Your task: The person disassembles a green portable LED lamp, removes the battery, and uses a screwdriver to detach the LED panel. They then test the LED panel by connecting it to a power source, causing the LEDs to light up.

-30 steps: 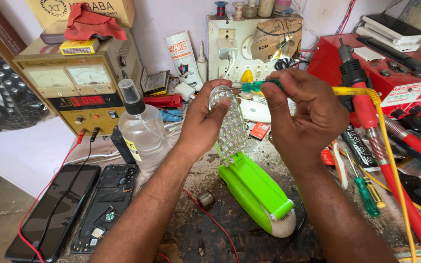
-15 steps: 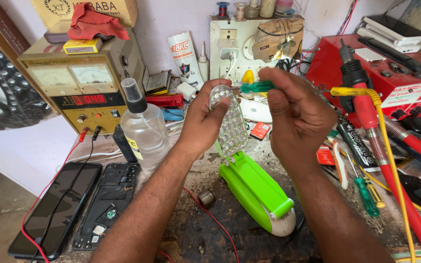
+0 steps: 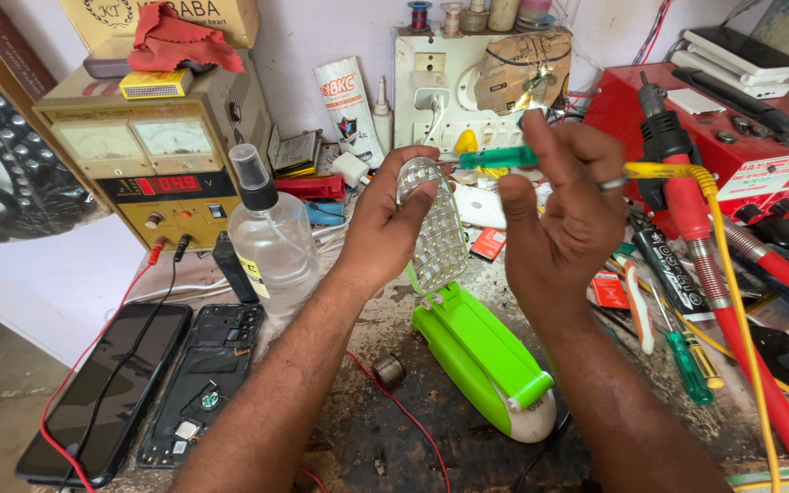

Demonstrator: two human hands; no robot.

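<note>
The left hand [image 3: 385, 224] grips the clear lamp head [image 3: 433, 228], which stands raised above the green lamp base [image 3: 477, 351]. To the right of the lamp head, the right hand [image 3: 563, 215] pinches a green-handled screwdriver [image 3: 497, 158] near its top edge. The person seems to be working on the head's cover, so the next move calls for a steady tip placed exactly.

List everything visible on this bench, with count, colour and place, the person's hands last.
LED lamp: 1, green and white, bench centre, clear panel raised.
Screwdriver: 1, green handle, in right hand.
Spray bottle: 1, clear with black top, left of lamp.
Power supply: 1, beige, red display, back left.
Phone: 1, black, front left.
Opened phone frame: 1, black, beside phone.
Socket board: 1, white, back wall.
Red case: 1, back right.
Soldering tool: 1, red and black, right.
Left hand: holds lamp panel.
Right hand: fingers grip screwdriver.
</note>
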